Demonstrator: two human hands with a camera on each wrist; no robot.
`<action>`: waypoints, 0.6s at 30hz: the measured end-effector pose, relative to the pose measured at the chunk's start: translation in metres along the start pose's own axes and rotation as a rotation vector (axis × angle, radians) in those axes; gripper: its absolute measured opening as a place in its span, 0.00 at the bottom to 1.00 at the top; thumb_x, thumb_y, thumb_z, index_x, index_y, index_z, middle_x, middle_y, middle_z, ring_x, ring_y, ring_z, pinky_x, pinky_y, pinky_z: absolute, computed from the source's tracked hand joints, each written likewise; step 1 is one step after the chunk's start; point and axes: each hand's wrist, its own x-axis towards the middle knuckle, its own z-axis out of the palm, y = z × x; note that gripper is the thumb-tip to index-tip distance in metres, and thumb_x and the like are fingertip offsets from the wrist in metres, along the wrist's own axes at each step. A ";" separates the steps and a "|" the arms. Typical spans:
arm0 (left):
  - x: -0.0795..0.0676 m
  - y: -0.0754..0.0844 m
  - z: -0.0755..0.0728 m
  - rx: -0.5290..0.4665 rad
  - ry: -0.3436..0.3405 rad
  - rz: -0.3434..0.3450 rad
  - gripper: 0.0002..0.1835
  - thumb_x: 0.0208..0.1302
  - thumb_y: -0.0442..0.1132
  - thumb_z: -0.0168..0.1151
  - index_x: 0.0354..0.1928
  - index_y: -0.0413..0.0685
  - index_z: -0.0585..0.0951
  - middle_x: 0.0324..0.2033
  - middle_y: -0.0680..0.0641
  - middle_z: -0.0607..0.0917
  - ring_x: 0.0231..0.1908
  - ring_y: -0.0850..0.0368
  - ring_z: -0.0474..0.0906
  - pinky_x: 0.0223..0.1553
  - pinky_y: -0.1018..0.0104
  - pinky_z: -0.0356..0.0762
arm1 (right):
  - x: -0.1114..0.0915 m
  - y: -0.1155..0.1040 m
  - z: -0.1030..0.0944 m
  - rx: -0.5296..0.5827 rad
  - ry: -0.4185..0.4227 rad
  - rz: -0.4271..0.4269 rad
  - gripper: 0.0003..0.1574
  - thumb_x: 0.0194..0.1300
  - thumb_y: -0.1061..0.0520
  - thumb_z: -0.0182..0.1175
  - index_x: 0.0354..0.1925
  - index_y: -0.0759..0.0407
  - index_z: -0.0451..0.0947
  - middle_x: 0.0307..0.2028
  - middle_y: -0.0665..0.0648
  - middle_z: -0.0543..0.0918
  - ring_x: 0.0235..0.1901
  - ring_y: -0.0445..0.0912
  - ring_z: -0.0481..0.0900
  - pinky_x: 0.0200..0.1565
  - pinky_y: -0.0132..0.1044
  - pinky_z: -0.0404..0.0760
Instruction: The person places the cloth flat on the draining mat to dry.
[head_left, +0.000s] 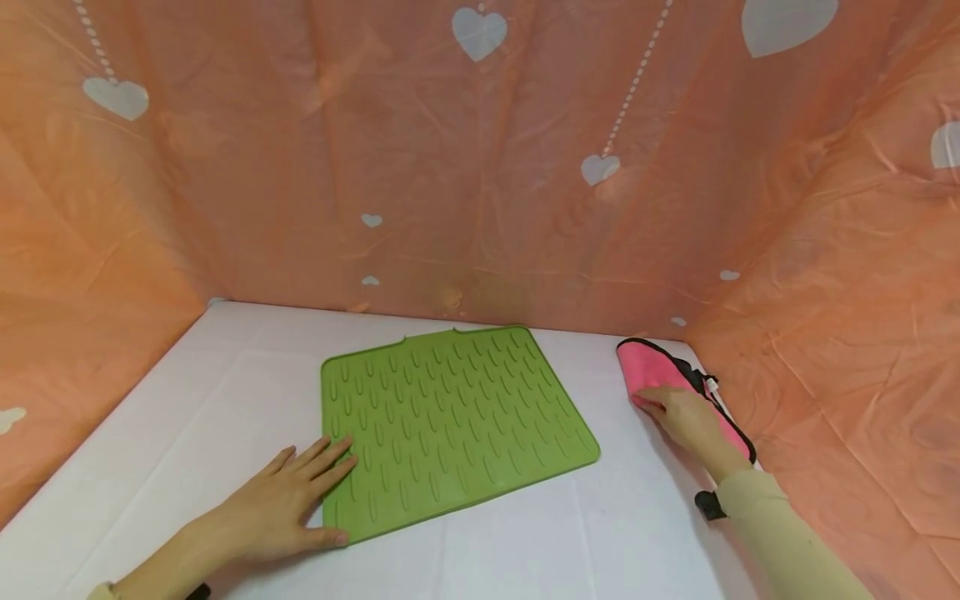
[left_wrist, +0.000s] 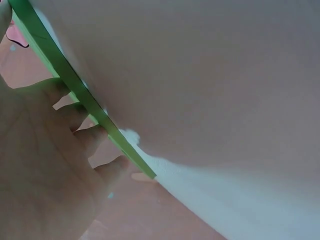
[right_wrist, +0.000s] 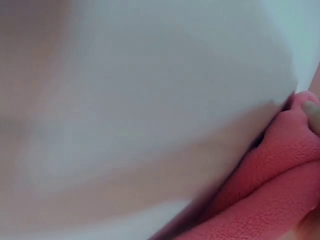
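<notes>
Orange heart-printed sheeting (head_left: 420, 167) backs the white table (head_left: 517, 550), where your left hand (head_left: 281, 510) lies with fingers spread on the green mat (head_left: 457, 417) at lower centre, while your right hand (head_left: 684, 418) pinches the black-edged pink cloth (head_left: 645, 367) at right, its small white piece (head_left: 712, 385) too tiny to read.

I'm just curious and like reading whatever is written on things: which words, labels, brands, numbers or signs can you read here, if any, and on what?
None can be read.
Green mat: only a pattern of slim marks, no lettering seen.
Pink cloth: no lettering seen; the small white piece beside it is too small to tell whether it carries print.
Orange backdrop: pale hearts and dotted lines, no words.
</notes>
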 end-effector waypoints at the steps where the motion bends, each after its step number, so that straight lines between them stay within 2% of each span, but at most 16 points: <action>1: 0.000 0.000 0.000 0.000 0.001 0.000 0.56 0.59 0.82 0.52 0.76 0.45 0.70 0.78 0.40 0.64 0.75 0.32 0.60 0.68 0.26 0.59 | 0.000 0.000 -0.001 -0.004 -0.001 0.021 0.14 0.68 0.60 0.69 0.51 0.56 0.90 0.52 0.67 0.87 0.53 0.65 0.85 0.46 0.62 0.84; 4: 0.000 -0.001 0.000 -0.001 0.005 0.001 0.56 0.59 0.82 0.52 0.76 0.45 0.70 0.78 0.41 0.64 0.75 0.33 0.60 0.67 0.26 0.59 | 0.001 0.003 -0.006 -0.006 0.023 0.043 0.16 0.67 0.61 0.69 0.53 0.55 0.89 0.51 0.68 0.87 0.49 0.65 0.86 0.40 0.63 0.85; 10: 0.000 -0.001 0.000 0.007 0.017 0.014 0.55 0.60 0.82 0.52 0.75 0.46 0.71 0.77 0.41 0.65 0.75 0.33 0.61 0.66 0.26 0.61 | 0.003 0.009 -0.015 0.056 0.085 0.018 0.17 0.67 0.66 0.67 0.53 0.60 0.88 0.47 0.67 0.89 0.47 0.64 0.86 0.49 0.63 0.83; 15: 0.000 -0.001 -0.001 0.006 0.012 0.009 0.56 0.60 0.82 0.51 0.76 0.46 0.71 0.78 0.41 0.65 0.75 0.33 0.61 0.66 0.26 0.60 | 0.007 0.014 -0.017 0.090 0.211 -0.012 0.17 0.62 0.71 0.69 0.50 0.64 0.89 0.44 0.68 0.89 0.44 0.66 0.87 0.47 0.63 0.83; 18: 0.000 -0.001 -0.001 0.001 0.005 0.002 0.56 0.59 0.82 0.51 0.76 0.46 0.71 0.78 0.41 0.64 0.75 0.33 0.60 0.67 0.26 0.60 | 0.008 0.013 -0.023 0.126 0.271 0.012 0.18 0.61 0.72 0.69 0.50 0.65 0.88 0.43 0.69 0.89 0.44 0.67 0.86 0.46 0.63 0.83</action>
